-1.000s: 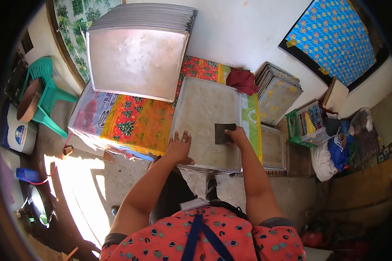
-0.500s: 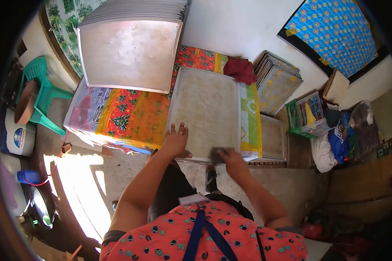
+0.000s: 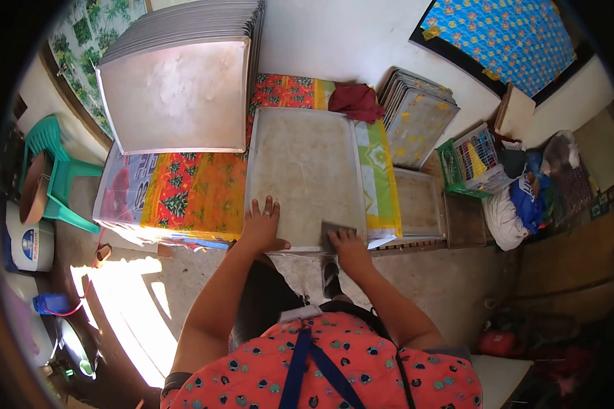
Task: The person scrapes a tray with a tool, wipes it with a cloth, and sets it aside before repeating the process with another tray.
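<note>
A large metal baking tray (image 3: 303, 174) with a stained, dull surface lies flat on the table in front of me. My left hand (image 3: 262, 228) rests on its near left corner, fingers spread. In my right hand (image 3: 348, 249) is a dark grey, flat, square-cornered pad (image 3: 332, 234), pressed against the tray's near right part. Whether it is a scouring pad or a scraper I cannot make out. To the left leans a tall stack of similar trays (image 3: 177, 99), the front one facing me.
A patterned plastic tablecloth (image 3: 198, 191) covers the table. A dark red cloth (image 3: 355, 102) lies at the back. More trays (image 3: 419, 126) lean on the right, near a green crate (image 3: 457, 170). A green plastic chair (image 3: 65, 177) stands at left, and sunlight falls on the floor.
The head view has shifted slightly, moving the table leftward in the picture. My right hand and the pad, blurred before, now appear sharper at the tray's near edge. My left hand remains on the tray.
</note>
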`<state>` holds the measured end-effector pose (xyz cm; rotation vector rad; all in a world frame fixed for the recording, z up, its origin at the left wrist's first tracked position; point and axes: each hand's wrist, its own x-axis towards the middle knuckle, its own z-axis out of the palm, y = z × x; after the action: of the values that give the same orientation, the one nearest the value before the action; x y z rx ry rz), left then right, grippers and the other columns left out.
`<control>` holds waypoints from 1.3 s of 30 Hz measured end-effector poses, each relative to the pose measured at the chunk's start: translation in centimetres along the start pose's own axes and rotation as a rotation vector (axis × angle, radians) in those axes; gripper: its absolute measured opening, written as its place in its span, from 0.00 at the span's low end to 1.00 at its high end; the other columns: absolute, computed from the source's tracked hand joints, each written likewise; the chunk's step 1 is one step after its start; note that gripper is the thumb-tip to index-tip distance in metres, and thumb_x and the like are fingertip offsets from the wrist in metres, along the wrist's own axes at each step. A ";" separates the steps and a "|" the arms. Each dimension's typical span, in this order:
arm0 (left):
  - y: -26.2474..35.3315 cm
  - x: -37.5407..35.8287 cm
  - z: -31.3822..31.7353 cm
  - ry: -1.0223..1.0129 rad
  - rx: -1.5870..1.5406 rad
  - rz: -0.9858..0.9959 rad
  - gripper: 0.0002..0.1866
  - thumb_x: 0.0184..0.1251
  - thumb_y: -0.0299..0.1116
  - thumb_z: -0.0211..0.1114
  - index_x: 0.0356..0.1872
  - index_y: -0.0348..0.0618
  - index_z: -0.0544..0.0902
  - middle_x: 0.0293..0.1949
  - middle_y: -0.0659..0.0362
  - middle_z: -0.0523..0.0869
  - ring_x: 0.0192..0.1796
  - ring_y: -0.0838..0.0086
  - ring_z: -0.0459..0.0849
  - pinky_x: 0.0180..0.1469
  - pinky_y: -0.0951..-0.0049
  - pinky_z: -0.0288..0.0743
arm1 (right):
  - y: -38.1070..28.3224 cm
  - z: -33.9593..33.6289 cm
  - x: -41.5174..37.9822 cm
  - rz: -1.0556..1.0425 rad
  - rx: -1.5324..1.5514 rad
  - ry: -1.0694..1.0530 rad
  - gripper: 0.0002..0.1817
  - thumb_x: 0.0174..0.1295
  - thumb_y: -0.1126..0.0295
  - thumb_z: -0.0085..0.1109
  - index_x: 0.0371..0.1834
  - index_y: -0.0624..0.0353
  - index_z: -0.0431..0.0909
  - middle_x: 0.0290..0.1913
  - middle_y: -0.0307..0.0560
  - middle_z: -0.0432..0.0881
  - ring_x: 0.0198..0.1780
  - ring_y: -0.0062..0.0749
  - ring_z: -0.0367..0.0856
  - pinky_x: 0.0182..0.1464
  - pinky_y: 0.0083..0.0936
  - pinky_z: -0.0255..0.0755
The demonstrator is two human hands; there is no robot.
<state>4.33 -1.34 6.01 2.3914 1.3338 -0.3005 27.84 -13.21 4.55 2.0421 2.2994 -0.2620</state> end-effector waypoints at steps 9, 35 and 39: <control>0.1 0.2 0.0 -0.008 0.004 0.017 0.61 0.44 0.61 0.72 0.74 0.38 0.50 0.76 0.45 0.45 0.74 0.35 0.43 0.72 0.42 0.47 | 2.8 0.7 2.2 -0.069 -0.051 0.090 0.26 0.58 0.75 0.48 0.62 0.50 0.69 0.62 0.54 0.72 0.63 0.53 0.69 0.67 0.50 0.57; -0.7 -0.4 0.6 0.054 -0.020 0.043 0.60 0.44 0.63 0.71 0.73 0.38 0.51 0.75 0.44 0.47 0.74 0.37 0.45 0.72 0.44 0.48 | -1.6 -0.5 12.6 -0.205 0.048 0.133 0.16 0.60 0.72 0.47 0.51 0.51 0.76 0.51 0.57 0.78 0.52 0.53 0.78 0.48 0.42 0.75; -0.6 -0.2 0.4 0.052 -0.045 0.040 0.60 0.44 0.62 0.71 0.73 0.38 0.52 0.75 0.44 0.47 0.74 0.37 0.46 0.71 0.43 0.48 | -3.2 0.0 8.4 -0.232 -0.004 0.163 0.22 0.57 0.75 0.48 0.57 0.50 0.74 0.53 0.54 0.75 0.56 0.50 0.74 0.55 0.41 0.72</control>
<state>3.67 -1.41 5.60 2.4008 1.2999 -0.1967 23.62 -5.31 3.53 1.8581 2.6339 -0.1029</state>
